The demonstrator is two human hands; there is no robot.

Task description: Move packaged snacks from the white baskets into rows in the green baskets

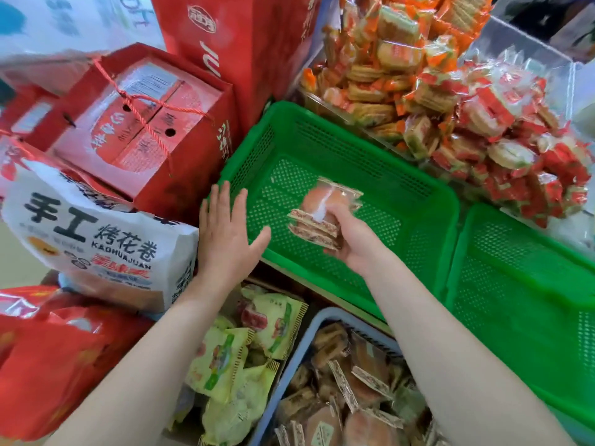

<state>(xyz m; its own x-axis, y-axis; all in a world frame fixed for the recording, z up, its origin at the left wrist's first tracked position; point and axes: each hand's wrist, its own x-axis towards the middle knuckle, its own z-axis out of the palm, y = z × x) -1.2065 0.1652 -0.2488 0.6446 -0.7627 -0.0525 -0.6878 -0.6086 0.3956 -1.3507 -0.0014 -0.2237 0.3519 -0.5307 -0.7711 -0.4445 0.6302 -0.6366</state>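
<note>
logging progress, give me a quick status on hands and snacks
Right hand grips snack packets over the empty green basket. Left hand open at the basket's left rim. Nothing in the way.

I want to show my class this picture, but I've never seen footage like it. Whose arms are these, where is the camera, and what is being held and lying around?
There is no machine here: a person wears a wide-angle camera on the head, so you look down along their own bare arms. The right hand has its fingers curled round a few clear-wrapped snack packets, held over an empty green basket. The left hand is open, its fingers spread, near that basket's left rim. A second green basket sits to the right. Below, a pale basket holds more wrapped snacks. Red gift boxes and a white bag are stacked on the left.
</note>
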